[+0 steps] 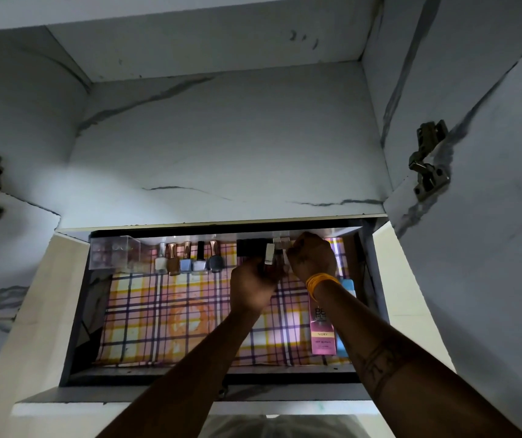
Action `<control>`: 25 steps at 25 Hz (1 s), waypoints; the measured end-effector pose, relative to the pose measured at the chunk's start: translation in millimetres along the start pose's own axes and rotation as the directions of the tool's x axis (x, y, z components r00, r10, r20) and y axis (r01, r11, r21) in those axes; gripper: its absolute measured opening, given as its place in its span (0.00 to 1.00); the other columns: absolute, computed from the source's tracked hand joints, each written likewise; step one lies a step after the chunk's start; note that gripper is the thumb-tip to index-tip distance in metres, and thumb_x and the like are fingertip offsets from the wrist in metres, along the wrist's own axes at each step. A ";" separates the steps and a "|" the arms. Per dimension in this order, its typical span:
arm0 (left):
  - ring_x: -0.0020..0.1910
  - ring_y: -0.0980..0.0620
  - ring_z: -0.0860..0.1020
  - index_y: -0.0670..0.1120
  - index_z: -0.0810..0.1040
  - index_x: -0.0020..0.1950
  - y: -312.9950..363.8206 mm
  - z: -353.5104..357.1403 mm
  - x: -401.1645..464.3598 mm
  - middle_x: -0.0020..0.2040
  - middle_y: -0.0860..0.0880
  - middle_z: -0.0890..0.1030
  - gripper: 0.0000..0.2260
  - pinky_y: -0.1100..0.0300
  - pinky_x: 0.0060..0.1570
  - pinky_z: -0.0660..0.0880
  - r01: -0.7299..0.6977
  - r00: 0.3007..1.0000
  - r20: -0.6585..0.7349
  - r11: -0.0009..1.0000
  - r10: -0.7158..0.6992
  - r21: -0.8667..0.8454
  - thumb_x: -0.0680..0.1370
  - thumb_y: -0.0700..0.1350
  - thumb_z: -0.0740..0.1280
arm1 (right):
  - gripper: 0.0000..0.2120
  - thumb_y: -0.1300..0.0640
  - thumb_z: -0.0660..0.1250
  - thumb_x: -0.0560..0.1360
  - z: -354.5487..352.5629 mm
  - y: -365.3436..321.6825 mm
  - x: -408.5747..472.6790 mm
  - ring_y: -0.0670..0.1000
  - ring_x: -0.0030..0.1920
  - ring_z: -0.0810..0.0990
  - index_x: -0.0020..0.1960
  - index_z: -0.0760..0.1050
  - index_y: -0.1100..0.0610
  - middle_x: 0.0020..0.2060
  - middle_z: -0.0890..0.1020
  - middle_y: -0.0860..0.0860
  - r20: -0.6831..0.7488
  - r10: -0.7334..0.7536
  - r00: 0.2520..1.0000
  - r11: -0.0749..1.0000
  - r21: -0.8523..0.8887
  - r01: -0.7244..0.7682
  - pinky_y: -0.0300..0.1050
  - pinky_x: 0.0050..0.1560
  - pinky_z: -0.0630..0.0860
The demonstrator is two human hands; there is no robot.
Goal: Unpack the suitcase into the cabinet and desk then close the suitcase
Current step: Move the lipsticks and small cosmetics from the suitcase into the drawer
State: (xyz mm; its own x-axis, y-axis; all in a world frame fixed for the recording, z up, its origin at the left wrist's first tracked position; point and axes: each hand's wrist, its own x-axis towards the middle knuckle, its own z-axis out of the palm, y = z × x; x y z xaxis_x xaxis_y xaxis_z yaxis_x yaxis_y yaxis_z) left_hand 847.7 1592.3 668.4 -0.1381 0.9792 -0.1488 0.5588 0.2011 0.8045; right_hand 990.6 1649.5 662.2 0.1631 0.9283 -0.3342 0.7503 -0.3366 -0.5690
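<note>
Partly, hands hide small bottles; grip unclear.

both arms extended, left hand curled, right hand curled

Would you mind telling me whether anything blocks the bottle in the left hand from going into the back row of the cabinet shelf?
Nothing visible blocks it. The left hand holds the bottle near the back wall, right of the nail polish row; the right hand sits close beside it at other small bottles.
</note>
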 end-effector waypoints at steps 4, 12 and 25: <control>0.32 0.47 0.78 0.42 0.84 0.44 8.3 1.5 5.9 0.33 0.44 0.82 0.10 0.57 0.31 0.71 0.438 0.897 0.141 0.805 -0.418 -0.401 0.83 0.45 0.68 | 0.13 0.49 0.68 0.77 -5.8 1.9 -6.2 0.57 0.52 0.82 0.48 0.83 0.58 0.48 0.86 0.56 0.020 -0.030 0.999 0.988 0.153 0.027 0.42 0.50 0.72; 0.33 0.47 0.82 0.40 0.85 0.51 15.7 11.1 3.8 0.42 0.38 0.85 0.06 0.60 0.26 0.72 0.539 0.839 0.237 0.690 -0.490 -0.484 0.82 0.41 0.69 | 0.08 0.50 0.71 0.71 -10.7 10.2 -34.7 0.53 0.45 0.81 0.45 0.81 0.54 0.42 0.84 0.51 0.058 -0.005 0.998 0.984 0.179 -0.005 0.43 0.45 0.73; 0.42 0.38 0.78 0.39 0.77 0.57 4.5 -9.8 1.5 0.46 0.35 0.78 0.13 0.54 0.36 0.76 0.436 0.890 0.190 0.649 -0.415 -0.623 0.74 0.30 0.66 | 0.11 0.51 0.73 0.75 -9.1 9.7 -43.9 0.58 0.48 0.85 0.52 0.79 0.57 0.44 0.86 0.55 -0.147 -0.041 0.988 0.999 -0.012 0.039 0.45 0.43 0.76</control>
State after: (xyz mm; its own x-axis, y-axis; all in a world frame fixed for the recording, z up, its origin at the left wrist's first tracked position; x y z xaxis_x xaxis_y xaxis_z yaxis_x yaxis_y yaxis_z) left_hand 842.0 1594.4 677.5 -0.1992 0.7934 -0.5752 -0.2068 0.5397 0.8160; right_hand 996.5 1606.9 678.2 0.2250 0.9544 -0.1962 0.7640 -0.2978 -0.5724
